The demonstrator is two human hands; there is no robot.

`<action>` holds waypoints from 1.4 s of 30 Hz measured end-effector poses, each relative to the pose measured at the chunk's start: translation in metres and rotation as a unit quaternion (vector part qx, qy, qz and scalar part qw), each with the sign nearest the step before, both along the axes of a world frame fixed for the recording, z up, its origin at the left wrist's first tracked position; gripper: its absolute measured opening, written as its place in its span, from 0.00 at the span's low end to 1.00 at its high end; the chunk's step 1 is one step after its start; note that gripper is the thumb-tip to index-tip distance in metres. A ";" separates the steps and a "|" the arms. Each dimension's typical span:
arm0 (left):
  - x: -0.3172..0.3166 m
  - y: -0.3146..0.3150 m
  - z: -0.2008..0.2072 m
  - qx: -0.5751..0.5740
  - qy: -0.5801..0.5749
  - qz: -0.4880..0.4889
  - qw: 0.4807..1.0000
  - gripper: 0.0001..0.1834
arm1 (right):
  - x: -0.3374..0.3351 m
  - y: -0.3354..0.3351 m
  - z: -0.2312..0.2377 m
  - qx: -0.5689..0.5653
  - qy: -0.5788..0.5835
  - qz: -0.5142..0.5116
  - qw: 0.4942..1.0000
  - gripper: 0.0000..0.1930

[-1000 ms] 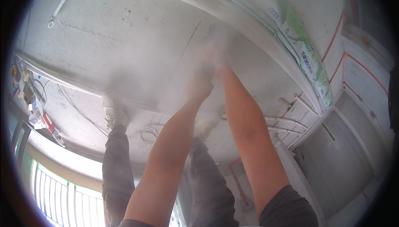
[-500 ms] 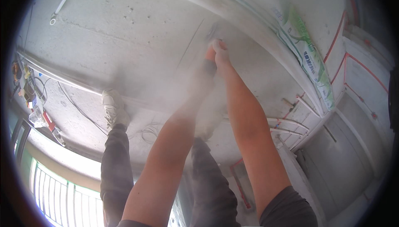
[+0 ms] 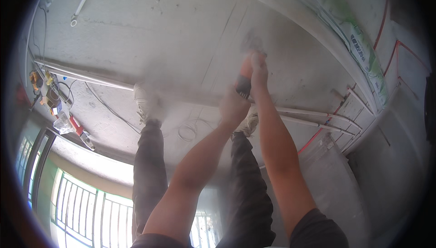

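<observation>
Both my hands are closed on an angle grinder (image 3: pixel 245 71) with an orange body and a dark rear end. My left hand (image 3: pixel 234 108) grips its rear, partly blurred by dust. Farther forward, my right hand (image 3: pixel 259 70) wraps round the body near the head. The grinder's dark front end (image 3: pixel 252 41) is against or just over the grey concrete surface (image 3: pixel 181 34); dust hides the exact contact. Thin straight lines run through the concrete to the left of the tool.
White pipes (image 3: pixel 313 113) cross the concrete beside my right shoe (image 3: pixel 247 124); another pipe (image 3: pixel 86 76) reaches my left shoe (image 3: pixel 141 100). Loose cable (image 3: pixel 186 132) lies between my legs. Tools and cords (image 3: pixel 56 98) are at far left. A green-white plastic sheet (image 3: pixel 363 48) borders the right side.
The grinder has come nearer to me and shows more clearly, its orange body now visible between my hands. A second thin line shows in the concrete. The whole view has shifted.
</observation>
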State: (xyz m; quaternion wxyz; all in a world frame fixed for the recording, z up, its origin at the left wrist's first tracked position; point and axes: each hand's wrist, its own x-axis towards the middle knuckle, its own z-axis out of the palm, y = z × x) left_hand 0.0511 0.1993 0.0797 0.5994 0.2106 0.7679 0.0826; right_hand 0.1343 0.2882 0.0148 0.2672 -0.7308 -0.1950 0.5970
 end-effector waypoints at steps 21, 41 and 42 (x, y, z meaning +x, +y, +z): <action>-0.022 -0.117 -0.033 -0.138 0.030 -0.022 0.990 0.31 | -0.022 -0.142 -0.072 -0.109 0.058 -0.034 0.992 0.20; -0.042 -0.127 -0.026 -0.182 0.014 -0.032 0.983 0.30 | -0.041 -0.157 -0.058 -0.135 0.024 -0.027 0.990 0.16; -0.042 -0.130 -0.027 -0.176 0.011 -0.029 0.984 0.30 | -0.039 -0.159 -0.057 -0.132 0.028 -0.018 0.991 0.17</action>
